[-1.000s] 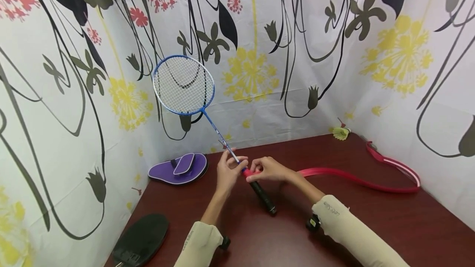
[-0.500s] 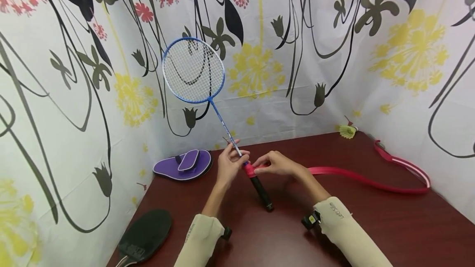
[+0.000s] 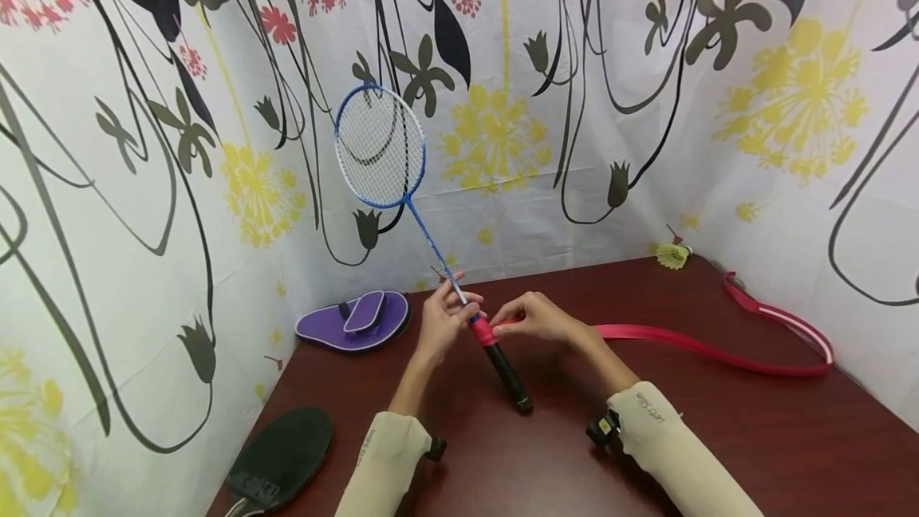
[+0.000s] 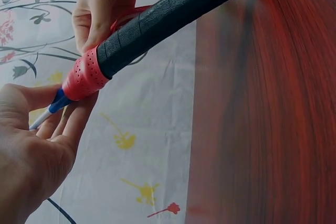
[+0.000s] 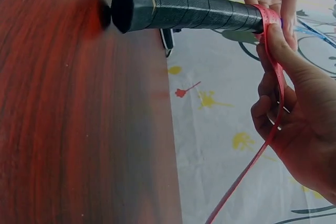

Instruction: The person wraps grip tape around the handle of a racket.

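Note:
A blue and white badminton racket (image 3: 380, 146) is held tilted, head up and to the left, its black handle (image 3: 508, 373) pointing down toward me. My left hand (image 3: 439, 324) pinches it where the shaft meets the top of the handle. Red perforated grip tape (image 4: 85, 77) is wound round the upper end of the handle. Between thumb and fingers my right hand (image 3: 538, 317) pinches the tape right beside the wound part, as the right wrist view shows. From there the loose red strip (image 3: 668, 335) trails to the right across the table.
On the brown table (image 3: 517, 469) lie a purple paddle case (image 3: 359, 321) at back left and a black table tennis paddle (image 3: 282, 457) at front left. A yellow shuttlecock (image 3: 672, 254) sits in the back right corner. Patterned white cloth (image 3: 502, 222) surrounds the table.
The racket has turned about its length, its head now looking narrower. More red tape covers the top of the handle than a second ago. The head view has shifted slightly.

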A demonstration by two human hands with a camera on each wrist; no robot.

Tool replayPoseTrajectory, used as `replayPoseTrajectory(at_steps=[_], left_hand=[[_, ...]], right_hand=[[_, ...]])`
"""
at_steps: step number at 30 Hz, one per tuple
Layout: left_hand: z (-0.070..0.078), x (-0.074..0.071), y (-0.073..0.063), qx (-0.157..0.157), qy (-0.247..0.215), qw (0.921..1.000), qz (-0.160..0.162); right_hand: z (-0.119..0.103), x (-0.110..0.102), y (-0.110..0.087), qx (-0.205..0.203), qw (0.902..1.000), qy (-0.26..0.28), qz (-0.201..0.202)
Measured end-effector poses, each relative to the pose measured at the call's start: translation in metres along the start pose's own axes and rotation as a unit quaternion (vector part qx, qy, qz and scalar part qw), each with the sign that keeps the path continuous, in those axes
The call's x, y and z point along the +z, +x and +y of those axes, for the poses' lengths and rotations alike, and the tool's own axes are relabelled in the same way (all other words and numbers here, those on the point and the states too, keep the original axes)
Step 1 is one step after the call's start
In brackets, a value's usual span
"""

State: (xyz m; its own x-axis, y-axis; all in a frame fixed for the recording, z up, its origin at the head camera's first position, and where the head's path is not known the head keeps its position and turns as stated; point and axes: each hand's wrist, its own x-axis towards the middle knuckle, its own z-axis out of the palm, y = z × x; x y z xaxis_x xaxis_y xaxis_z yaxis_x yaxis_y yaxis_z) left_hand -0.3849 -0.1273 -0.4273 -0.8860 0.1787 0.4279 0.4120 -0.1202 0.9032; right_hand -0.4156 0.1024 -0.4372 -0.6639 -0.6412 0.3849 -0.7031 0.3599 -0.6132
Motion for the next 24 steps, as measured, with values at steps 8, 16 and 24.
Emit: replayPoseTrajectory(at_steps=[8, 16, 24], left_hand=[[0.0, -0.009, -0.002, -0.01, -0.008, 0.9987, -0.049], [0.003, -0.014, -0.003, -0.011, -0.005, 0.9947, -0.102], [-0.001, -0.017, -0.004, -0.003, -0.041, 0.9911, -0.127]], right_hand=[[0.003, 0.005, 0.002, 0.012, 0.9999, 0.005, -0.004], [-0.003, 0.006, 0.003, 0.008, 0.9993, 0.019, -0.032], [-0.013, 0.009, 0.001, 0.009, 0.9946, 0.031, -0.099]])
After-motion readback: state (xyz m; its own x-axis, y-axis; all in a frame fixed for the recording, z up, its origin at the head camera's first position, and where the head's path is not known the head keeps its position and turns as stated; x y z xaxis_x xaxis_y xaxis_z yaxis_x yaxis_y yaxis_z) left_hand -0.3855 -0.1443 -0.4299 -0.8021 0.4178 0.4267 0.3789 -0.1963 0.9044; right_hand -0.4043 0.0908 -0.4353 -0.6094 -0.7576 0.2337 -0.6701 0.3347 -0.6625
